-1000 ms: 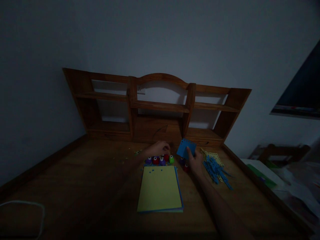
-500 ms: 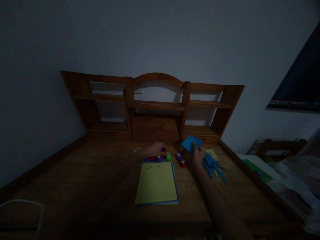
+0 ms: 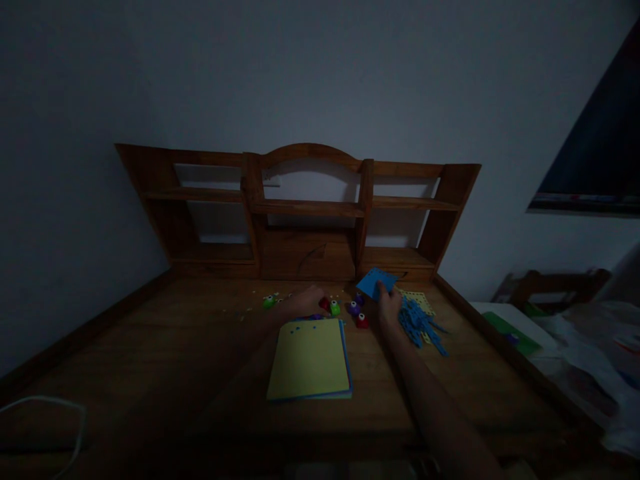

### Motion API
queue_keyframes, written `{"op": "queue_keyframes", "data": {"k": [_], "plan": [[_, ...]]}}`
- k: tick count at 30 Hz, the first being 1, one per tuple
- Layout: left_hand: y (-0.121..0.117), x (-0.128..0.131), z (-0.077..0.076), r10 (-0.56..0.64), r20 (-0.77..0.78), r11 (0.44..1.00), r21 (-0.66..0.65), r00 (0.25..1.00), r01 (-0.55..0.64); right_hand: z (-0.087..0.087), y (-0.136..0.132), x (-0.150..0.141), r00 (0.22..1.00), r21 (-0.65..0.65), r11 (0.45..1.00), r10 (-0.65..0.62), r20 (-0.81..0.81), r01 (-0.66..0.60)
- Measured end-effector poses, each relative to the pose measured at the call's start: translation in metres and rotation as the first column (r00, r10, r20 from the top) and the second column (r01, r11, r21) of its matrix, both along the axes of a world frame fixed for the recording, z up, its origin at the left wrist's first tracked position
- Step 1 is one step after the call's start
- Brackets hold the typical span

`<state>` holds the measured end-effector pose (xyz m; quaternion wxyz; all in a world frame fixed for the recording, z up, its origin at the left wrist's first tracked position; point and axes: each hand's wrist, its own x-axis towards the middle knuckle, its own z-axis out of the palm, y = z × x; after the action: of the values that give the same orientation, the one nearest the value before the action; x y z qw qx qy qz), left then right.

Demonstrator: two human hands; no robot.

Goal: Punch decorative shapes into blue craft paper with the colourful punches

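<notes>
My right hand (image 3: 390, 309) pinches a blue sheet of paper (image 3: 374, 283) with small holes along its edge, raised above the desk. Over a cluster of small craft punches hovers my left hand (image 3: 309, 300), dark and blurred, its fingers hard to make out. Right beside its fingertips are a red punch (image 3: 325, 305) and a green punch (image 3: 335, 307). Between my hands stand a purple punch (image 3: 354, 308) and another red punch (image 3: 362, 321). A stack of coloured paper (image 3: 311, 360), yellow on top, lies in front, with a few small blue cutouts on it.
Blue paper strips (image 3: 419, 321) lie heaped beside my right wrist, over a yellow punched sheet (image 3: 420, 301). A green punch (image 3: 269, 301) sits left of my left hand among tiny paper bits. A wooden shelf (image 3: 310, 211) rises behind; a white cable (image 3: 45, 400) crosses the left front.
My left hand has come down among the punches, now covering some of them. My right hand still grips the blue sheet. The whole view has shifted slightly.
</notes>
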<state>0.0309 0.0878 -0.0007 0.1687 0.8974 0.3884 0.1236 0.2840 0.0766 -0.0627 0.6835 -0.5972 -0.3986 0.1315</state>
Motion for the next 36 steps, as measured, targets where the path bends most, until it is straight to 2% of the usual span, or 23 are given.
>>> {"op": "queue_keyframes", "data": {"k": [8,10,13,17,21,25,27,29,31,32,33,35,36], "plan": [[-0.006,-0.006,-0.001,-0.078,0.008,0.997,0.011,0.997,0.078,0.004,-0.003,-0.003,1.000,-0.014,1.000,0.015,0.026,-0.015],[-0.008,-0.009,-0.003,-0.085,0.018,0.995,0.053,0.996,0.084,0.006,-0.005,-0.004,0.999,-0.015,1.000,0.016,0.032,-0.016],[-0.013,-0.005,-0.006,-0.079,0.084,0.981,0.182,0.993,0.063,0.007,-0.005,-0.006,0.999,-0.020,1.000,0.023,0.048,-0.022],[-0.028,0.022,-0.010,-0.125,0.240,0.946,0.320,0.963,0.043,0.004,-0.003,-0.005,0.996,-0.032,0.999,0.036,0.082,-0.034],[-0.045,0.060,-0.029,-0.217,0.205,0.942,0.301,0.954,0.149,0.001,-0.002,-0.002,0.992,-0.033,0.999,0.036,0.119,-0.032],[-0.050,0.087,-0.050,-0.121,0.183,0.960,0.272,0.976,0.068,0.002,-0.005,-0.001,0.987,-0.034,0.999,0.037,0.156,-0.033],[-0.050,0.092,-0.052,-0.099,0.231,0.970,0.238,0.968,0.043,0.004,-0.007,-0.001,0.984,-0.031,0.999,0.041,0.173,-0.036],[-0.050,0.090,-0.048,-0.098,0.304,0.983,0.180,0.948,0.044,0.006,-0.008,-0.002,0.982,-0.030,0.999,0.048,0.185,-0.043],[-0.051,0.080,-0.041,-0.076,0.424,0.997,0.045,0.902,0.063,0.007,-0.010,-0.005,0.980,-0.035,0.998,0.065,0.189,-0.060],[-0.051,0.073,-0.037,-0.040,0.506,0.994,-0.071,0.862,0.087,0.008,-0.011,-0.006,0.979,-0.038,0.997,0.078,0.188,-0.072],[-0.050,0.064,-0.033,0.004,0.586,0.966,-0.211,0.810,0.148,0.009,-0.012,-0.009,0.978,-0.042,0.995,0.093,0.187,-0.087],[-0.047,0.040,-0.025,0.146,0.719,0.837,-0.456,0.679,0.302,0.011,-0.014,-0.014,0.974,-0.048,0.991,0.131,0.184,-0.125],[-0.045,0.027,-0.020,0.216,0.769,0.781,-0.506,0.602,0.366,0.013,-0.015,-0.018,0.971,-0.049,0.988,0.153,0.182,-0.146]]}}
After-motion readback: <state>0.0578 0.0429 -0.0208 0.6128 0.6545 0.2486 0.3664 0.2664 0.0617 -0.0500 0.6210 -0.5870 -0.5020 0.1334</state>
